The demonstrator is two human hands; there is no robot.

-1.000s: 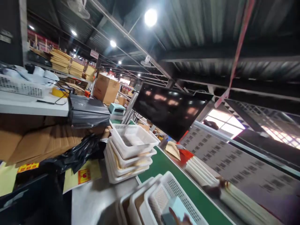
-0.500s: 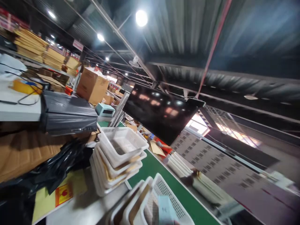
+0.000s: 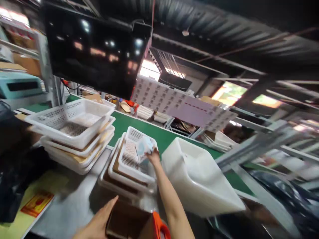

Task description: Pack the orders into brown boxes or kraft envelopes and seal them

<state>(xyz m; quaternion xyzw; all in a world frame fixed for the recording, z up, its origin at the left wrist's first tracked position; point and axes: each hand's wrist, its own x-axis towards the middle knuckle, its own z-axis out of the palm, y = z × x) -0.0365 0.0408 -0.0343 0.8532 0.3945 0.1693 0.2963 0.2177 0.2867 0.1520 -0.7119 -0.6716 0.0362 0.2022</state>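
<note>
My right hand reaches into a white plastic basket, its fingers closed on the near end of a small light-blue box. This basket tops a stack of baskets with brown cardboard sheets between them. At the bottom edge, my left hand grips the left side of an open brown cardboard box; its lower part is cut off by the frame. An orange object with a loop-like handle is at the box's right side, partly out of view.
Left stands another stack of white baskets; right, a deep white bin. Behind runs a green conveyor or bench surface, under a large black screen. Black plastic and a yellow sheet lie left.
The view has swung right and down. My left hand and the cardboard box have come into view. My right hand, earlier only a fingertip by the light-blue box, now shows with its forearm.
</note>
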